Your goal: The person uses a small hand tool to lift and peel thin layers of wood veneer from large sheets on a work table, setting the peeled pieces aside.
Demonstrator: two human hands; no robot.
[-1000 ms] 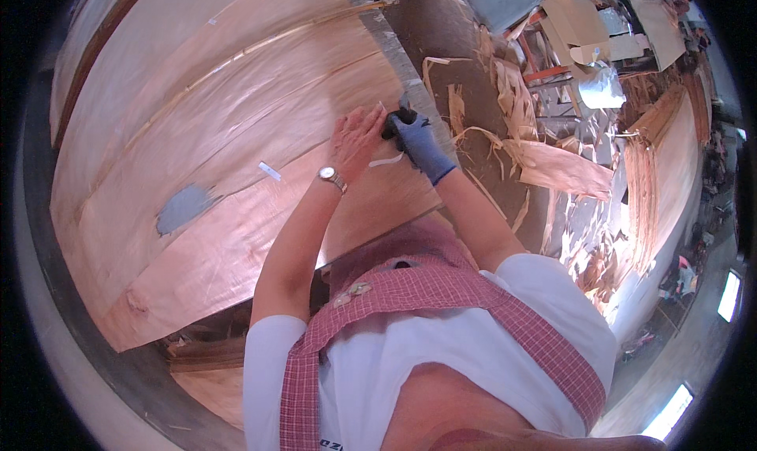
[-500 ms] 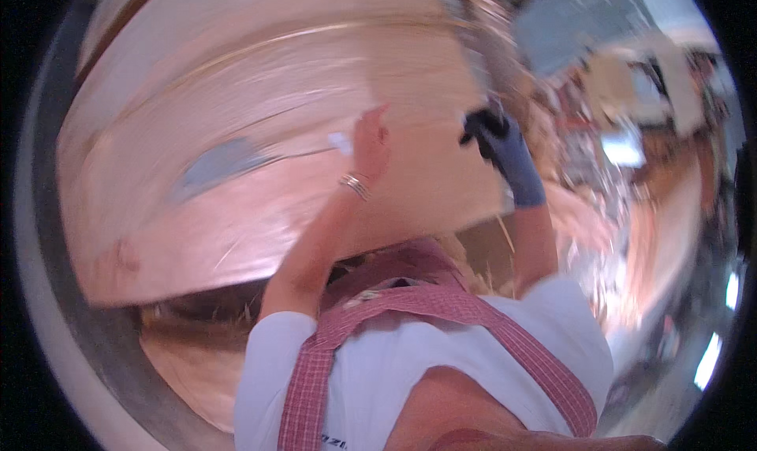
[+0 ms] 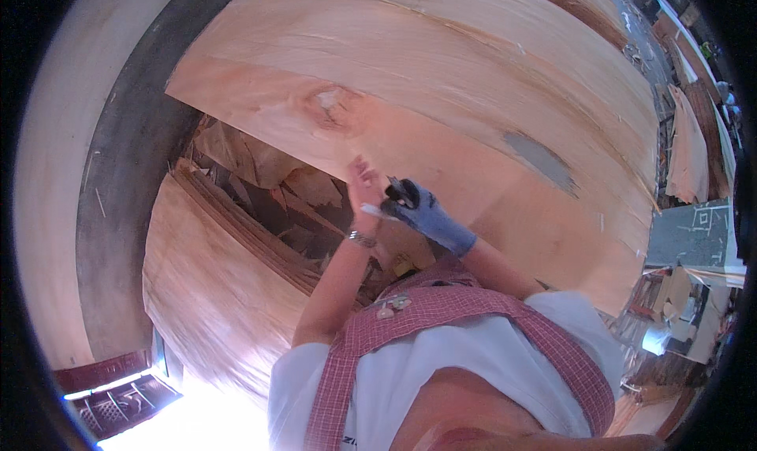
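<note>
A woodworking workshop, by the look of it, dealing in thin veneer: broad pale wood sheets (image 3: 473,72) spread toward one o'clock, and a thick stack of similar layers (image 3: 221,285) sits at eight. Torn wood pieces (image 3: 229,151) lie between nine and ten, beside a grey floor (image 3: 118,175). A work glove (image 3: 441,222) and checked apron (image 3: 426,313) fit too.

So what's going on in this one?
A person in an apron has both hands near the edge of a large wood sheet. The gloved right hand is closed, a white strip sticking out of its grip; anything else in it is hard to tell. The bare left hand is open beside it. A stack of sheets lies to the left.
</note>
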